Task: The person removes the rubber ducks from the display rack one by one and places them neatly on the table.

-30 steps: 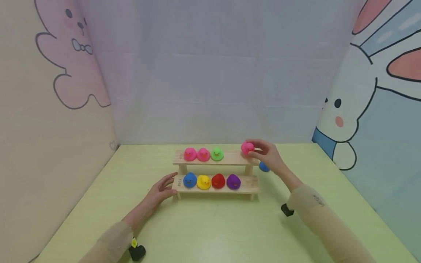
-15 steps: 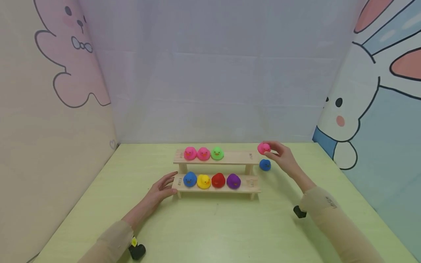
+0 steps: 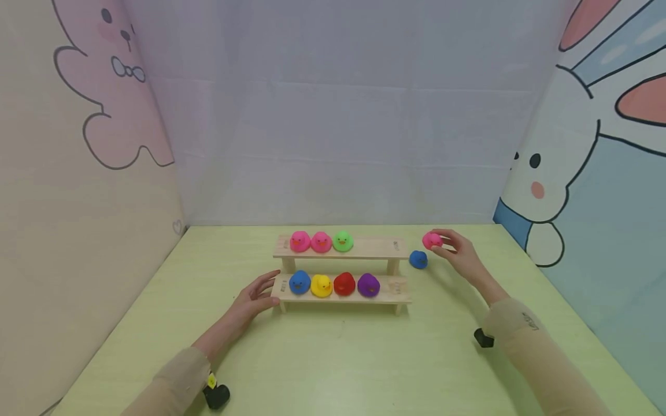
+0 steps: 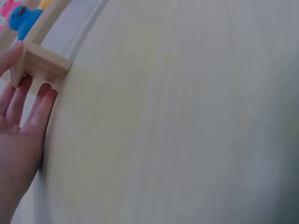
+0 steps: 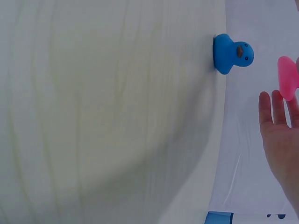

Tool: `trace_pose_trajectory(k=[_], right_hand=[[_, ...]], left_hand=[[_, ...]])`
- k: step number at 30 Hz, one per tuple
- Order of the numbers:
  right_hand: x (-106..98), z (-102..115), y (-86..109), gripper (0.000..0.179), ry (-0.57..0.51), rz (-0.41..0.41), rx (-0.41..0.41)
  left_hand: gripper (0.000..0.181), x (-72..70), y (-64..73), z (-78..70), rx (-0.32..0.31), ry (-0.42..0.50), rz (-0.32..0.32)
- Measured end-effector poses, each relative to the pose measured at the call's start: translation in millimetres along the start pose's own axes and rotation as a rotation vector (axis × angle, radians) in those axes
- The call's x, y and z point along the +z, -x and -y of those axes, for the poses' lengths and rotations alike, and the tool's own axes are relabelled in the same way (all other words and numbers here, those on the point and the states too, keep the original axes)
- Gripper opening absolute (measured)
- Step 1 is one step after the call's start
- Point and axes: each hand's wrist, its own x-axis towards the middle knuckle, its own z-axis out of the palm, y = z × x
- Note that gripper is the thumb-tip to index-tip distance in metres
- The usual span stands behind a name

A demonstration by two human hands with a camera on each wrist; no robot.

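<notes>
In the head view my right hand (image 3: pixel 462 257) pinches a pink rubber duck (image 3: pixel 432 240) in the air, right of the wooden stand's upper step. A blue rubber duck (image 3: pixel 418 259) stands on the table just below and left of it. At the stand's left end, my left hand (image 3: pixel 252 299) grips the lower step (image 3: pixel 393 293) of the wooden stand, thumb at the front and fingers behind. The left wrist view has that thumb against the board's end and the fingertips beside its leg (image 4: pixel 46 65). In the right wrist view the pink duck (image 5: pixel 287 78) is cut off by the frame edge.
On the upper step (image 3: pixel 378 248) sit two pink ducks (image 3: pixel 321 242) and a green duck (image 3: pixel 343 241). The lower step bears a blue duck (image 3: pixel 299 282), a yellow duck (image 3: pixel 321 285), a red duck (image 3: pixel 344 284) and a purple duck (image 3: pixel 369 285). Walls enclose the pale table (image 3: pixel 333 358).
My right hand has carried the pink duck rightward from above the upper step's right end to past the stand, slightly lower now. The left hand stays put.
</notes>
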Motion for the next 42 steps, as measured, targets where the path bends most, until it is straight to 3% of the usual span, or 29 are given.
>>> trace_pose_trajectory(k=[8, 20, 28, 42], right_hand=[[-11, -14, 7.6, 0.047, 0.087, 0.003, 0.089], [-22, -36, 17.1, 0.053, 0.071, 0.153, 0.245], [-29, -43, 18.5, 0.054, 0.049, 0.264, 0.288], [-33, -46, 17.4, 0.06, -0.024, 0.283, 0.322]], left_hand=[[0.071, 0.6, -0.3, 0.3, -0.001, -0.007, 0.002], [0.07, -1.9, -2.5, 5.1, 0.022, -0.003, 0.014], [0.07, -1.2, -2.1, 3.8, 0.027, -0.005, 0.016], [0.069, -1.3, -3.5, 5.6, 0.03, -0.011, 0.0]])
